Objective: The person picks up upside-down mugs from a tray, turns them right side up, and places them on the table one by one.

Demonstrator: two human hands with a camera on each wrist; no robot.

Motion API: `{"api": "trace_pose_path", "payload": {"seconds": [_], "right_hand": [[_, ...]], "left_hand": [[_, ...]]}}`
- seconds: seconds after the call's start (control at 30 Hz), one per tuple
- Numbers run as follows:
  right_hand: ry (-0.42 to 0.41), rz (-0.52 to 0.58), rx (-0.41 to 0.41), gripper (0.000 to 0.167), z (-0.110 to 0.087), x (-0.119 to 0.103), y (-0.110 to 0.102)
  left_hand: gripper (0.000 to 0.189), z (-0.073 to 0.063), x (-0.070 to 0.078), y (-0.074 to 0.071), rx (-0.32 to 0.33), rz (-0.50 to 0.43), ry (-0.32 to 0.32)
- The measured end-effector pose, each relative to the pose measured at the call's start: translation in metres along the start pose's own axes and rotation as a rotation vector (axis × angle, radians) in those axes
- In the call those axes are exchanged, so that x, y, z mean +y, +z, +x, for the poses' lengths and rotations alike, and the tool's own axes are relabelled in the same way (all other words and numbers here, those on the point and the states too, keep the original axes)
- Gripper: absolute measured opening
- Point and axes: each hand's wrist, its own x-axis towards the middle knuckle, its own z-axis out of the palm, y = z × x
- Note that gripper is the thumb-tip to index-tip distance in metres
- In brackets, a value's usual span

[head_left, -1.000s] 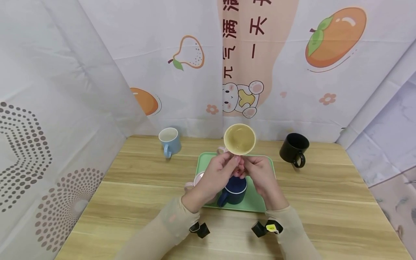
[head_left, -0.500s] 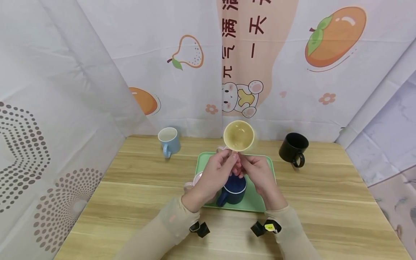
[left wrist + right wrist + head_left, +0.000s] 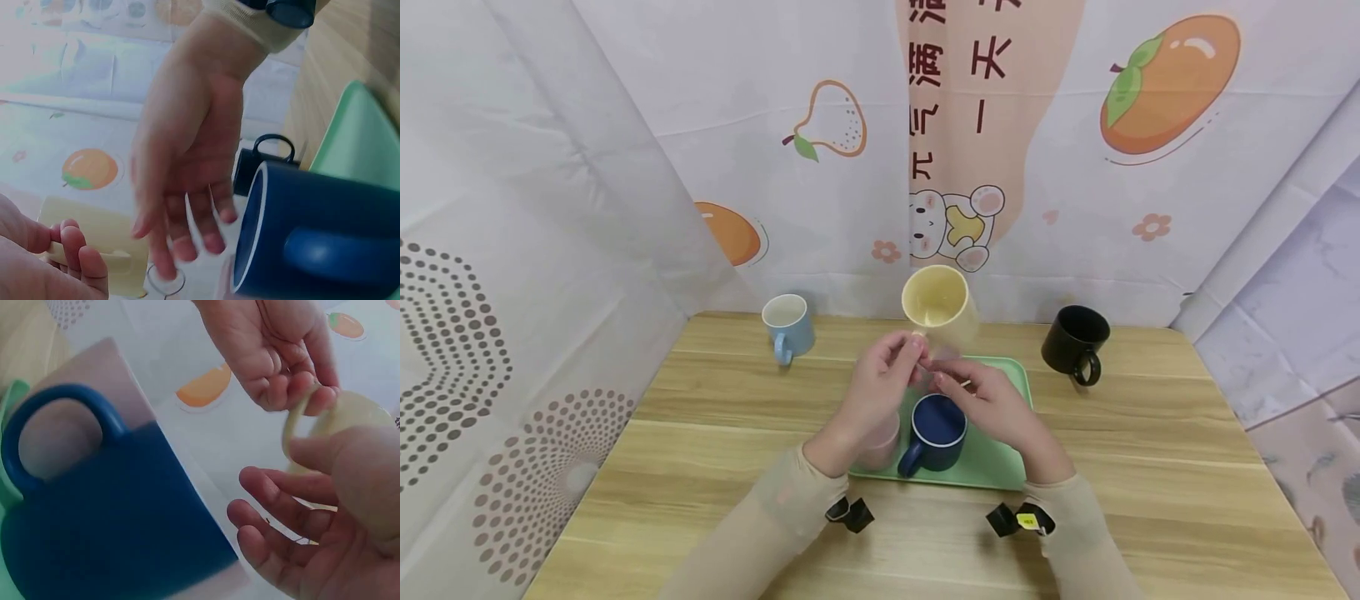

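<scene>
In the head view, a yellow mug [image 3: 943,304] is held up over the back of the green tray [image 3: 988,471], its mouth tilted toward the camera. My left hand [image 3: 880,379] pinches its handle, which shows clearly between the fingers in the right wrist view. Just right of it is my right hand [image 3: 985,398], its fingers loosely spread and holding nothing, as the left wrist view confirms. Below the hands a navy blue mug [image 3: 942,442] stands on the tray. Beside it is a pink mug [image 3: 880,446], partly covered by my left wrist.
A light blue mug [image 3: 792,329] stands at the back left of the wooden table [image 3: 715,433]. At the back right is a black mug [image 3: 1075,342]. Printed curtains [image 3: 850,208] hang behind the table's far edge.
The yellow mug has shifted up and slightly left, and its side now shows. My right hand has come off the mug's handle and drawn away; my left hand keeps its pinch.
</scene>
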Motion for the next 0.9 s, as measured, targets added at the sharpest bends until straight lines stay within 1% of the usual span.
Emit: {"api": "trace_pose_path", "payload": {"seconds": [0.07, 0.13, 0.2, 0.27, 0.37, 0.43, 0.53, 0.63, 0.77, 0.9], "right_hand": [[-0.042, -0.068, -0.023, 0.030, -0.002, 0.000, -0.003], [-0.078, -0.113, -0.049, 0.032, -0.004, 0.000, -0.006], [-0.098, -0.145, -0.077, 0.037, -0.007, -0.001, -0.008], [-0.094, -0.173, -0.115, 0.047, -0.010, -0.001, -0.010], [-0.048, -0.210, -0.172, 0.058, -0.015, 0.001, -0.011], [-0.023, -0.230, -0.195, 0.062, -0.018, 0.003, -0.010], [-0.006, -0.249, -0.202, 0.064, -0.023, 0.007, -0.008], [-0.016, -0.250, -0.194, 0.065, -0.025, 0.010, -0.006], [-0.017, -0.254, -0.188, 0.068, -0.027, 0.014, -0.005], [-0.003, -0.257, -0.193, 0.071, -0.028, 0.015, -0.005]], "left_hand": [[0.023, 0.003, 0.001, -0.007, 0.006, 0.049, 0.027], [0.023, 0.005, 0.002, -0.014, 0.017, 0.064, 0.013], [0.024, 0.008, 0.003, -0.021, 0.042, 0.079, -0.003], [0.024, 0.011, 0.002, -0.029, 0.071, 0.080, -0.021], [0.024, 0.016, -0.002, -0.042, 0.121, 0.067, -0.027], [0.024, 0.019, -0.007, -0.052, 0.149, 0.055, -0.031], [0.025, 0.025, -0.016, -0.066, 0.181, 0.047, -0.029], [0.024, 0.030, -0.025, -0.076, 0.211, 0.051, -0.030], [0.022, 0.035, -0.034, -0.086, 0.253, 0.056, -0.055], [0.022, 0.038, -0.043, -0.091, 0.281, 0.071, -0.087]]}}
